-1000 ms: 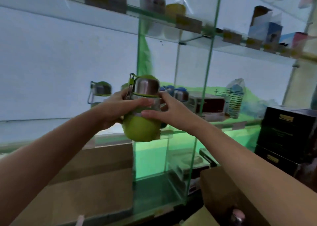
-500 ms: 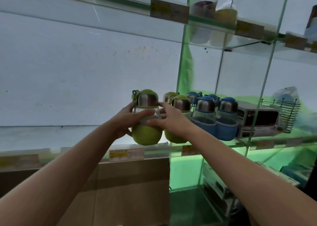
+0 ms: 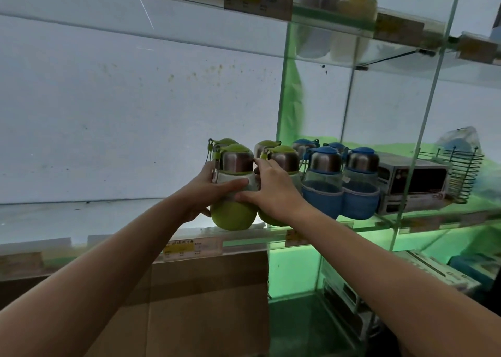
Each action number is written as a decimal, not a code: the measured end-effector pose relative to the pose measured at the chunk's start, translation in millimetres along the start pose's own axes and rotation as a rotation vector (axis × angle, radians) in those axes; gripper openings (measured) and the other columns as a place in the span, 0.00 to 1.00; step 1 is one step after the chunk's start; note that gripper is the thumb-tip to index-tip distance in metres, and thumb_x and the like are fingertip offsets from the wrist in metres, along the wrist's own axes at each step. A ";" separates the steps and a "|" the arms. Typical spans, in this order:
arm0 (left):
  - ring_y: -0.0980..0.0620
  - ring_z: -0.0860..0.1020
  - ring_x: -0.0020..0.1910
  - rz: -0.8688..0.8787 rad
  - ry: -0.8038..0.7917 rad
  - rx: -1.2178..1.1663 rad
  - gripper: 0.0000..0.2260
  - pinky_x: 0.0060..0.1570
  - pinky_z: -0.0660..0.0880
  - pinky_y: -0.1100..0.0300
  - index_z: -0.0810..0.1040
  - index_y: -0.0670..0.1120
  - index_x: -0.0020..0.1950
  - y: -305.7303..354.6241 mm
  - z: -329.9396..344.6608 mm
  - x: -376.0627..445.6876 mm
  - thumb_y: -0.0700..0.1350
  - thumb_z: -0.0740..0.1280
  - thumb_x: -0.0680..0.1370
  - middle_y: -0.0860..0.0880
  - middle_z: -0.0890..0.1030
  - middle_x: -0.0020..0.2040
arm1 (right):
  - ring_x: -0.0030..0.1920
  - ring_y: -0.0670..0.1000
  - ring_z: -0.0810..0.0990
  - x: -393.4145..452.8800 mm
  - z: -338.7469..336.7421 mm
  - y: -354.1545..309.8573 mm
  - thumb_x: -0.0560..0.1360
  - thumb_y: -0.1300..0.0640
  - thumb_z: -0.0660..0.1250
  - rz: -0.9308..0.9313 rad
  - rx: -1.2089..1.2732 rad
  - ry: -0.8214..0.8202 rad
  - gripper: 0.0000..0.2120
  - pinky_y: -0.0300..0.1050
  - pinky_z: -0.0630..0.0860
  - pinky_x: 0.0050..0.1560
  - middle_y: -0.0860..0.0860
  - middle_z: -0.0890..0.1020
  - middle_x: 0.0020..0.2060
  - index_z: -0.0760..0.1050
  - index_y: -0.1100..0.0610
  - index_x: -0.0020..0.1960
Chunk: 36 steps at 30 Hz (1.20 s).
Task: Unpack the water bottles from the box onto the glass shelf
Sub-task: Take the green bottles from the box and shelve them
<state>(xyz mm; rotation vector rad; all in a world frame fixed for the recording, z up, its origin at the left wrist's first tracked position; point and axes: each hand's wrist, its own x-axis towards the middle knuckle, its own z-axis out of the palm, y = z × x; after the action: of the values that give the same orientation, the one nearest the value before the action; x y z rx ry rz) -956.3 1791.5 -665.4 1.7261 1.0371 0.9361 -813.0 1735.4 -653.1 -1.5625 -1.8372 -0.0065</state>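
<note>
The left hand [image 3: 208, 191] wraps the round green water bottle with a steel cap [image 3: 233, 191] from its left side, the base at the front edge of the glass shelf [image 3: 379, 225]. The right hand [image 3: 271, 191] presses its right side, fingers closed on it. Just right stand more green bottles [image 3: 283, 159], then blue fabric-sleeved bottles [image 3: 322, 183].

— What carries everything here?

— A glass shelf [image 3: 271, 228] with price labels [image 3: 192, 247] along its front edge.

— What stands on it?

— Toward the left, green water bottles [image 3: 282, 156] with steel caps, in two rows, front and back. Just beside them on the right, blue water bottles [image 3: 322, 183], packed the same way. Further right a boxed silver appliance [image 3: 412, 183], then a wire rack [image 3: 463, 175] beside it.
</note>
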 end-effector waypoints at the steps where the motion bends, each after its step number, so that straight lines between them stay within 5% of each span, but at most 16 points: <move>1: 0.45 0.74 0.61 -0.003 0.039 0.030 0.40 0.52 0.77 0.45 0.59 0.54 0.70 2.3 0.1 -1.1 0.58 0.76 0.64 0.46 0.72 0.64 | 0.65 0.55 0.70 -2.3 -2.7 0.4 0.69 0.51 0.74 0.001 0.017 -0.003 0.38 0.44 0.67 0.63 0.57 0.70 0.65 0.62 0.61 0.72; 4: 0.43 0.68 0.65 0.023 0.246 0.167 0.50 0.59 0.73 0.48 0.57 0.52 0.72 13.9 0.8 -7.7 0.63 0.77 0.56 0.42 0.66 0.67 | 0.67 0.54 0.69 -10.0 -15.5 2.7 0.69 0.50 0.74 -0.009 0.049 -0.018 0.40 0.46 0.67 0.65 0.56 0.69 0.68 0.59 0.59 0.74; 9: 0.45 0.64 0.65 0.191 0.491 0.277 0.34 0.60 0.68 0.54 0.66 0.45 0.64 48.6 13.0 -32.0 0.56 0.76 0.65 0.42 0.65 0.63 | 0.64 0.51 0.72 -28.8 -42.3 13.8 0.69 0.48 0.74 -0.045 0.074 0.021 0.37 0.39 0.66 0.57 0.53 0.71 0.66 0.62 0.57 0.72; 12: 0.45 0.71 0.61 0.222 0.408 0.186 0.28 0.60 0.74 0.49 0.68 0.46 0.59 59.3 35.3 -42.9 0.54 0.76 0.67 0.43 0.70 0.60 | 0.58 0.47 0.73 -47.3 -56.8 25.4 0.69 0.50 0.74 -0.053 0.128 0.022 0.35 0.39 0.69 0.56 0.53 0.73 0.64 0.63 0.54 0.71; 20: 0.53 0.75 0.46 0.190 0.095 0.004 0.24 0.43 0.74 0.61 0.68 0.41 0.62 58.9 161.4 -60.8 0.45 0.74 0.71 0.46 0.75 0.50 | 0.55 0.44 0.74 -116.4 -104.2 100.9 0.69 0.51 0.74 0.046 0.142 0.056 0.34 0.34 0.67 0.52 0.52 0.75 0.60 0.64 0.55 0.71; 24: 0.51 0.74 0.48 0.117 -0.073 -0.022 0.23 0.50 0.74 0.56 0.69 0.45 0.61 41.2 243.4 -57.4 0.46 0.74 0.70 0.46 0.75 0.53 | 0.57 0.46 0.76 -171.8 -125.0 164.6 0.69 0.51 0.75 0.182 0.120 0.053 0.34 0.37 0.71 0.53 0.50 0.75 0.59 0.64 0.53 0.70; 32: 0.51 0.78 0.46 -0.013 -0.321 -0.057 0.23 0.46 0.77 0.56 0.70 0.44 0.61 3.0 402.8 -71.9 0.45 0.74 0.70 0.47 0.77 0.51 | 0.55 0.44 0.75 -286.8 -153.6 279.6 0.70 0.51 0.73 0.485 0.127 -0.021 0.31 0.39 0.72 0.54 0.45 0.74 0.56 0.64 0.48 0.69; 36: 0.48 0.78 0.54 -0.080 -0.377 -0.008 0.24 0.55 0.77 0.53 0.70 0.46 0.61 -32.9 464.7 -77.0 0.48 0.75 0.69 0.46 0.78 0.55 | 0.55 0.45 0.77 -330.5 -146.4 329.0 0.70 0.53 0.74 0.574 0.129 -0.035 0.31 0.39 0.75 0.54 0.47 0.74 0.57 0.65 0.52 0.69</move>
<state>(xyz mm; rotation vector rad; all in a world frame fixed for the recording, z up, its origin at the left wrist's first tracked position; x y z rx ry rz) -575.3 1588.4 -856.6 1.7546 0.8435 0.5348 -450.9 1475.5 -853.8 -1.9451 -1.3253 0.3961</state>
